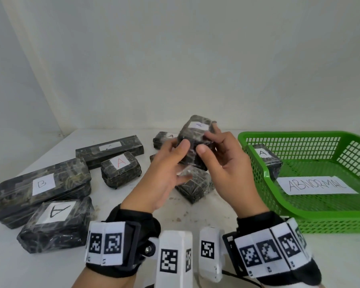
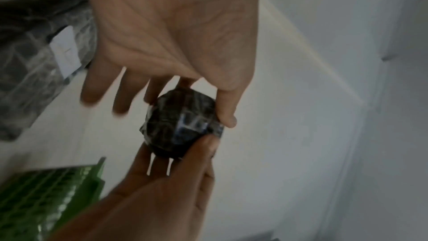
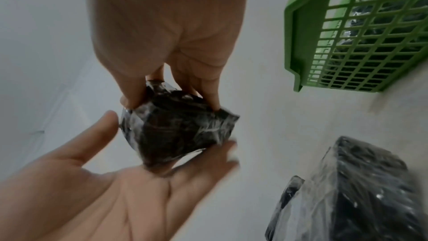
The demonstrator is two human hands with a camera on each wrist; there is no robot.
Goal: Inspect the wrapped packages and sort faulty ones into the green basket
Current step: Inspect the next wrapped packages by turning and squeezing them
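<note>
White desk against a plain pale wall. Item in hand: one small dark film-wrapped package, raised above the desk centre, white label uppermost. Left hand: thumb on the near face, fingers beneath, a holding grip. Right hand: thumb and fingertips pinching the package's right side. Handling note: turn it slowly face by face, fingertips on the edges only, checking the film for tears and loose flaps; a clear flap appears to hang below it. Green basket, at 3 o'clock: holds one wrapped package marked A and a paper sign reading ABNORMAL. Further wrapped packages lie at 9 o'clock.
</note>
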